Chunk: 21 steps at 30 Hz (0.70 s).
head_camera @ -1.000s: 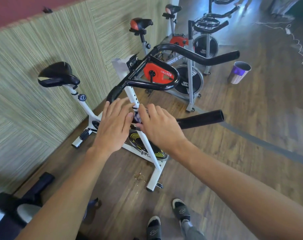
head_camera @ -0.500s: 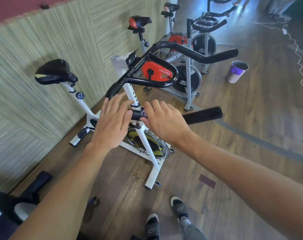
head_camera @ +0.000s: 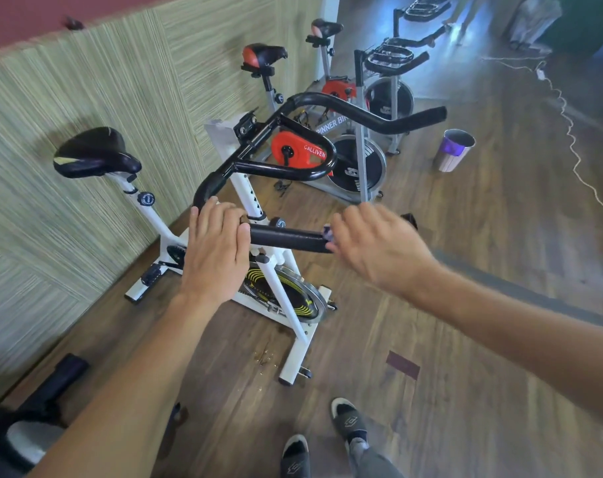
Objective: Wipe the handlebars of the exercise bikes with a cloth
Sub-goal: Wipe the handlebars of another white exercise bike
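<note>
The white exercise bike (head_camera: 295,327) stands in front of me by the wall. Its black handlebar (head_camera: 286,240) has a near arm running left to right and a far arm (head_camera: 362,115) behind it. My left hand (head_camera: 217,253) rests on the near arm's left bend with the fingers laid straight over the bar. My right hand (head_camera: 376,246), blurred, covers the right end of the near arm. It holds a small bluish cloth (head_camera: 327,232) against the bar, and only a corner of the cloth shows.
The bike's black saddle (head_camera: 93,151) sits left, near the striped wall (head_camera: 86,81). Two more bikes (head_camera: 355,163) stand behind. A small bin (head_camera: 453,150) and a white cable (head_camera: 569,132) lie on the wooden floor at right. My feet (head_camera: 348,422) are below.
My right hand has slid with the cloth to the right along the near arm, away from my left hand, uncovering the middle of the bar. My left hand has stayed in place.
</note>
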### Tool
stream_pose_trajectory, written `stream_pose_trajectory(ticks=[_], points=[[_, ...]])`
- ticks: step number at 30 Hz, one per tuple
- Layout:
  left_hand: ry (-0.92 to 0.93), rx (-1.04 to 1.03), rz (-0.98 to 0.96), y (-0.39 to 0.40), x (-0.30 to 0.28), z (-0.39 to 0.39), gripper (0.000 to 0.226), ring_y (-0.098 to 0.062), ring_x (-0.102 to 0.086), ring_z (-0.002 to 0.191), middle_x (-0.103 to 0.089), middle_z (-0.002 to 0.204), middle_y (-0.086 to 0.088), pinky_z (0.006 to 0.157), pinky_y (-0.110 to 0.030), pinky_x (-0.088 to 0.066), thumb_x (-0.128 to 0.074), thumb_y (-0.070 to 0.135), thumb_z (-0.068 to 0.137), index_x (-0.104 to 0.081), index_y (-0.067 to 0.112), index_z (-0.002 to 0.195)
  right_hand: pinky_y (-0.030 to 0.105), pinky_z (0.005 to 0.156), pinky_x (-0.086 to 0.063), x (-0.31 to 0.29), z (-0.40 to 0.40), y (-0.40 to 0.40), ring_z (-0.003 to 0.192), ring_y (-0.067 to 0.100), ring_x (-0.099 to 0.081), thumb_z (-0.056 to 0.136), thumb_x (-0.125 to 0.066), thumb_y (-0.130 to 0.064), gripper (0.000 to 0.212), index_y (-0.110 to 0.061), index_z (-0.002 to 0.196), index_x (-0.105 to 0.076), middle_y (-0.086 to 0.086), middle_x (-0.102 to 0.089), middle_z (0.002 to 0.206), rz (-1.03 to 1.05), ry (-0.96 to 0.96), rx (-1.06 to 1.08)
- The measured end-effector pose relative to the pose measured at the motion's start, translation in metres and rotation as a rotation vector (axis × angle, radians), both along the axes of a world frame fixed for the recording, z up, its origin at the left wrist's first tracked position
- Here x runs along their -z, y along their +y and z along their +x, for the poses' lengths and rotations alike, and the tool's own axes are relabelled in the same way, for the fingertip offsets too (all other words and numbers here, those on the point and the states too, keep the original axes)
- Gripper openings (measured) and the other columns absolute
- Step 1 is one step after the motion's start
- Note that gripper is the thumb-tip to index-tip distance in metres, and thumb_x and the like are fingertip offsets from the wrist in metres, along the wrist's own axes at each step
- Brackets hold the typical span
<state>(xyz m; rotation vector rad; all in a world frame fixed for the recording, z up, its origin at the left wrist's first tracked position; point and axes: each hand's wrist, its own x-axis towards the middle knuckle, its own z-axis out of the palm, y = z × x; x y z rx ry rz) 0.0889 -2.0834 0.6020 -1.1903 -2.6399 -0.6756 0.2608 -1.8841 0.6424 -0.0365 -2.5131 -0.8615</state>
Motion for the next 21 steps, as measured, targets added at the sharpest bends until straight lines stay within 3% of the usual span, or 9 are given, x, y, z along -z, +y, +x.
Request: stream_pose_trajectory(ticks=[5, 9, 12, 15, 18, 21], points=[[0.022, -0.005, -0.059, -0.003, -0.002, -0.003, 0.040, -0.030, -0.037, 0.142, -0.055, 0.132, -0.010, 0.123, -0.056, -0.022, -0.020, 0.028, 0.106, -0.054, 0.010, 0.119, 0.037, 0.062, -0.048, 0.024, -0.041, -0.037, 0.069, 0.027, -0.058, 0.106, -0.047, -0.042, 0.039, -0.006, 0.104, -0.062, 0.009, -0.061, 0.086, -0.230, -0.013, 0.091], [0.041, -0.087, -0.148, 0.004, -0.006, 0.003, 0.043, -0.031, -0.037, 0.144, -0.060, 0.129, -0.013, 0.124, -0.054, -0.021, -0.020, 0.027, 0.107, -0.058, 0.008, 0.110, 0.040, 0.071, -0.046, 0.014, 0.004, -0.011, 0.077, 0.030, -0.053, 0.110, -0.040, -0.029, 0.038, 0.002, 0.127, -0.055, 0.012, -0.059, 0.096, -0.030, -0.024, -0.009], [0.062, -0.130, -0.206, 0.015, -0.011, 0.008, 0.049, -0.034, -0.041, 0.141, -0.062, 0.128, -0.017, 0.123, -0.054, -0.023, -0.021, 0.027, 0.105, -0.062, 0.002, 0.113, 0.041, 0.075, -0.046, 0.009, 0.021, 0.000, 0.078, 0.032, -0.052, 0.110, -0.043, -0.023, 0.035, 0.004, 0.127, -0.056, 0.014, -0.058, 0.097, 0.054, 0.002, -0.027], [0.063, -0.139, -0.192, 0.018, -0.009, 0.006, 0.049, -0.035, -0.044, 0.138, -0.062, 0.125, -0.018, 0.124, -0.055, -0.021, -0.020, 0.027, 0.105, -0.062, 0.003, 0.110, 0.040, 0.071, -0.047, 0.018, -0.010, -0.023, 0.078, 0.030, -0.054, 0.108, -0.045, -0.031, 0.038, 0.002, 0.122, -0.058, 0.012, -0.058, 0.094, -0.097, -0.010, 0.052], [0.080, -0.120, -0.211, 0.015, -0.006, 0.002, 0.056, -0.029, -0.044, 0.137, -0.061, 0.124, -0.011, 0.125, -0.051, -0.019, -0.010, 0.033, 0.105, -0.060, 0.008, 0.114, 0.035, 0.064, -0.045, 0.022, -0.038, -0.041, 0.074, 0.024, -0.055, 0.105, -0.036, -0.042, 0.044, -0.007, 0.111, -0.060, 0.006, -0.059, 0.089, -0.254, -0.056, 0.128], [0.079, -0.120, -0.210, 0.012, -0.005, -0.001, 0.055, -0.025, -0.042, 0.139, -0.062, 0.123, -0.006, 0.127, -0.048, -0.015, -0.012, 0.032, 0.107, -0.061, 0.011, 0.114, 0.037, 0.066, -0.047, 0.018, -0.024, -0.028, 0.077, 0.027, -0.056, 0.105, -0.041, -0.039, 0.044, -0.002, 0.123, -0.057, 0.010, -0.059, 0.094, -0.200, -0.078, 0.072]])
